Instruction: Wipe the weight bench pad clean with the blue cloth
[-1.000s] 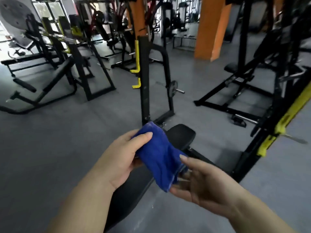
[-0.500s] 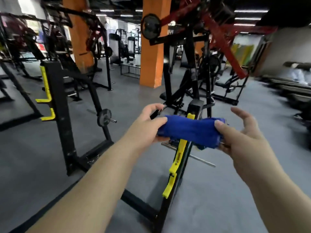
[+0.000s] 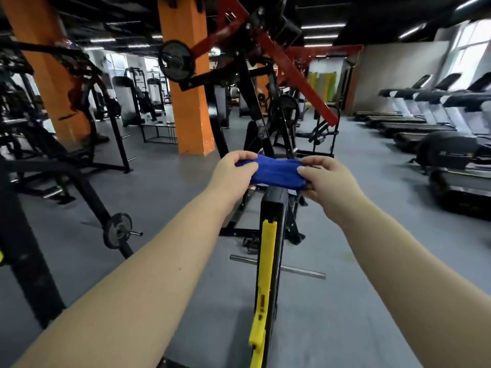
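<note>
Both arms reach forward, and the blue cloth (image 3: 276, 172) is held up in the air between the two hands, bunched into a short roll that runs from one grip to the other. The left hand (image 3: 235, 172) pinches its left end, fingers (image 3: 245, 157) curled over the top edge and thumb pressed on the near side. The right hand (image 3: 328, 183) grips the other end the same way, its fingers folded over the top and the thumb pushed into the fabric. The cloth touches nothing but the two hands.

Directly below the fingers stands a black upright (image 3: 275, 208) with a yellow strip (image 3: 265, 274) down its near face; a steel bar (image 3: 300, 271) runs across it lower down. Under it all lies the grey floor (image 3: 186, 197). Beyond the fingers and to their left rises an orange pillar (image 3: 186, 96), and above them slants a red machine arm (image 3: 295, 75). Left of the fingers and lower, a weight plate (image 3: 117, 231) sits on a peg of a black frame. Far to their right a row of treadmills (image 3: 414, 123) lines the wall
</note>
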Demonstrator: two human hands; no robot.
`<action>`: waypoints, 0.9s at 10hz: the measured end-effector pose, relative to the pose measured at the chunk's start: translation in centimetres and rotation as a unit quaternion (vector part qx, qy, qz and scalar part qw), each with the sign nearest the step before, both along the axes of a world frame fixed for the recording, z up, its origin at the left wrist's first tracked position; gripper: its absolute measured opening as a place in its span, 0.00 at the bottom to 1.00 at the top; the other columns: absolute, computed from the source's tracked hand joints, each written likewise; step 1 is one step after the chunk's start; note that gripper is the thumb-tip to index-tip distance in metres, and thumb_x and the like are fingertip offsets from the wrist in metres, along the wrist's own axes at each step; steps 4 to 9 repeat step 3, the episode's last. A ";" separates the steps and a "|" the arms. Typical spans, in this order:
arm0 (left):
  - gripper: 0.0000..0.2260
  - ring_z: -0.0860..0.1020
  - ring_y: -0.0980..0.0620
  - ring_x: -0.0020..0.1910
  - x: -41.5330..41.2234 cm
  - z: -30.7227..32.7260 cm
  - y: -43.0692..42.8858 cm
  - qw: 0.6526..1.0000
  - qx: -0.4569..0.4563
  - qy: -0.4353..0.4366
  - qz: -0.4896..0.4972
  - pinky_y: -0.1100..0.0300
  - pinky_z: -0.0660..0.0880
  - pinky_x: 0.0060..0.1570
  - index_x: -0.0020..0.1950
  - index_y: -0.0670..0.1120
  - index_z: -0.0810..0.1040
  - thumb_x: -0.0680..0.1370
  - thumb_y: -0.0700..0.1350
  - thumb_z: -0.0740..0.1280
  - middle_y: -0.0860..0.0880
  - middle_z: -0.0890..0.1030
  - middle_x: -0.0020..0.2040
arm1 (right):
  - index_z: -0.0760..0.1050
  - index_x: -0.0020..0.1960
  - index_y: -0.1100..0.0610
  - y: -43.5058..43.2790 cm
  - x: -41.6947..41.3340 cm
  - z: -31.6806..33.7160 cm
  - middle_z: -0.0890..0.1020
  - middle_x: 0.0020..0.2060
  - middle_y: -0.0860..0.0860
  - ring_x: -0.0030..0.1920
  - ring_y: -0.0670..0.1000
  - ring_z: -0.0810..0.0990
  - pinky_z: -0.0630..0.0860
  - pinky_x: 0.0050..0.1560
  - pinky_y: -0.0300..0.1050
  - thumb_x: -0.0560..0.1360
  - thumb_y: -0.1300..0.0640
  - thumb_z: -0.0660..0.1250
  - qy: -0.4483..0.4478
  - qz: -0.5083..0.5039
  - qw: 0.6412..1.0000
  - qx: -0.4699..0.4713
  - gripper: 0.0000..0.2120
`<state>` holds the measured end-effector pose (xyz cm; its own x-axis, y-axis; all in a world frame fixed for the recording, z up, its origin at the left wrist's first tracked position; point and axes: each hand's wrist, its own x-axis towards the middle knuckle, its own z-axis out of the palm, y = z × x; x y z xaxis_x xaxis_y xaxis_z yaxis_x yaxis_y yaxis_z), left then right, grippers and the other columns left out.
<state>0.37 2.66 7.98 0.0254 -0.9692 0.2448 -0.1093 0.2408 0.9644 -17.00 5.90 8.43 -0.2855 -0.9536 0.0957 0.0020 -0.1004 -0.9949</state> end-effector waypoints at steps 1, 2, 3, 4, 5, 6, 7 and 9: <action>0.13 0.79 0.52 0.47 -0.2 -2.5 -2.9 0.998 0.056 0.008 -0.018 0.62 0.81 0.40 0.59 0.47 0.79 0.76 0.37 0.64 0.47 0.78 0.56 | 0.76 0.52 0.53 -2.5 0.2 -3.0 0.78 0.55 0.57 0.47 0.55 0.82 0.78 0.33 0.41 0.74 0.64 0.67 -0.018 -0.029 0.998 0.055 0.09; 0.12 0.79 0.54 0.39 -0.7 -6.9 -3.5 0.978 0.191 0.058 -0.060 0.66 0.77 0.32 0.58 0.45 0.79 0.78 0.35 0.63 0.43 0.81 0.53 | 0.75 0.57 0.56 -2.6 0.7 -7.1 0.80 0.49 0.58 0.39 0.52 0.80 0.76 0.31 0.40 0.76 0.66 0.64 -0.083 -0.013 0.987 0.140 0.11; 0.11 0.82 0.52 0.41 -0.3 -9.5 -3.2 0.945 0.283 0.149 -0.066 0.62 0.78 0.36 0.56 0.47 0.81 0.77 0.36 0.65 0.44 0.84 0.48 | 0.75 0.57 0.58 -2.5 0.6 -8.8 0.80 0.41 0.57 0.33 0.49 0.76 0.77 0.33 0.39 0.76 0.71 0.59 -0.146 -0.010 0.973 0.176 0.15; 0.11 0.82 0.52 0.41 -0.3 -9.5 -3.2 0.945 0.283 0.149 -0.066 0.62 0.78 0.36 0.56 0.47 0.81 0.77 0.36 0.65 0.44 0.84 0.48 | 0.75 0.57 0.58 -2.5 0.6 -8.8 0.80 0.41 0.57 0.33 0.49 0.76 0.77 0.33 0.39 0.76 0.71 0.59 -0.146 -0.010 0.973 0.176 0.15; 0.11 0.82 0.52 0.41 -0.3 -9.5 -3.2 0.945 0.283 0.149 -0.066 0.62 0.78 0.36 0.56 0.47 0.81 0.77 0.36 0.65 0.44 0.84 0.48 | 0.75 0.57 0.58 -2.5 0.6 -8.8 0.80 0.41 0.57 0.33 0.49 0.76 0.77 0.33 0.39 0.76 0.71 0.59 -0.146 -0.010 0.973 0.176 0.15; 0.11 0.82 0.52 0.41 -0.3 -9.5 -3.2 0.945 0.283 0.149 -0.066 0.62 0.78 0.36 0.56 0.47 0.81 0.77 0.36 0.65 0.44 0.84 0.48 | 0.75 0.57 0.58 -2.5 0.6 -8.8 0.80 0.41 0.57 0.33 0.49 0.76 0.77 0.33 0.39 0.76 0.71 0.59 -0.146 -0.010 0.973 0.176 0.15; 0.11 0.82 0.52 0.41 -0.3 -9.5 -3.2 0.945 0.283 0.149 -0.066 0.62 0.78 0.36 0.56 0.47 0.81 0.77 0.36 0.65 0.44 0.84 0.48 | 0.75 0.57 0.58 -2.5 0.6 -8.8 0.80 0.41 0.57 0.33 0.49 0.76 0.77 0.33 0.39 0.76 0.71 0.59 -0.146 -0.010 0.973 0.176 0.15; 0.11 0.82 0.52 0.41 -0.3 -9.5 -3.2 0.945 0.283 0.149 -0.066 0.62 0.78 0.36 0.56 0.47 0.81 0.77 0.36 0.65 0.44 0.84 0.48 | 0.75 0.57 0.58 -2.5 0.6 -8.8 0.80 0.41 0.57 0.33 0.49 0.76 0.77 0.33 0.39 0.76 0.71 0.59 -0.146 -0.010 0.973 0.176 0.15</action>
